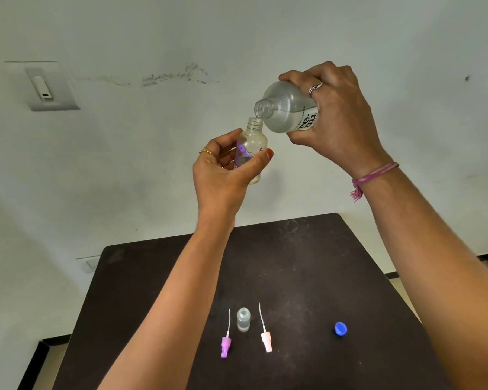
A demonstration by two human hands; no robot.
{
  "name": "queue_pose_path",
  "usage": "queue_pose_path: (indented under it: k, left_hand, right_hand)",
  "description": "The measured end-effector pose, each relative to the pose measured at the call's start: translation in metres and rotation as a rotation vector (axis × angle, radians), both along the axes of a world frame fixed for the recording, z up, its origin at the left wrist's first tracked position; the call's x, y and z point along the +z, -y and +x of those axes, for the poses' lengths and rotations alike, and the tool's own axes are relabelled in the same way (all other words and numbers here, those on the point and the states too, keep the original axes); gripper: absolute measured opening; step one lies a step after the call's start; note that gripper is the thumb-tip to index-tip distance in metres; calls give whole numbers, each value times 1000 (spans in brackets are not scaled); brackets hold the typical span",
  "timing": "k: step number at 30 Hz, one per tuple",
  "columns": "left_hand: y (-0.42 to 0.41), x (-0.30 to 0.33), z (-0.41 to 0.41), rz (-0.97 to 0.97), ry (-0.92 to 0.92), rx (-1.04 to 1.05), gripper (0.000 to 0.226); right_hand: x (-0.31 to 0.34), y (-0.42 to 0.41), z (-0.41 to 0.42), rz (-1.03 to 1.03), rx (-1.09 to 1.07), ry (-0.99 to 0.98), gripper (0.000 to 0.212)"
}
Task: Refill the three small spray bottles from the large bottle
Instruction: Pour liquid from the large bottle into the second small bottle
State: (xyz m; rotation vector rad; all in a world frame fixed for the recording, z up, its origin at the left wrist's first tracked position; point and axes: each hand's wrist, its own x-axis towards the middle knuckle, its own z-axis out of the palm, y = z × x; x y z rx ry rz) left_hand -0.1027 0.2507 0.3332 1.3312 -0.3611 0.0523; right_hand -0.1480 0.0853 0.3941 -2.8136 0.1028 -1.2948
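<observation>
A: Holding the small spray bottle (251, 149) near frame centre, the left hand (223, 175) wraps fingers and thumb round its body; long axis near upright, open neck up.

B: And to its right?

A: The right hand (338, 119) grips the large bottle (285, 108), tilted, mouth down-left, touching the small neck's rim.

B: Clearance?

A: Both are raised well above the table (307, 263). Lower frame, left to right: purple sprayer (226, 344), small open bottle (243, 319), white sprayer (266, 340), blue cap (340, 329).

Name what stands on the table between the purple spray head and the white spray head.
In the head view, a small clear uncapped bottle stands between the purple spray head and the white spray head.
</observation>
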Motion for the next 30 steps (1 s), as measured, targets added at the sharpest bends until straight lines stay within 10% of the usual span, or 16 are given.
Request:
queue_pose_path:
  k: [30]
  left_hand:
    - [-1, 0, -2, -26, 1, -6, 50]
  right_hand:
    - [2, -2, -2, 0, -1, -1, 71]
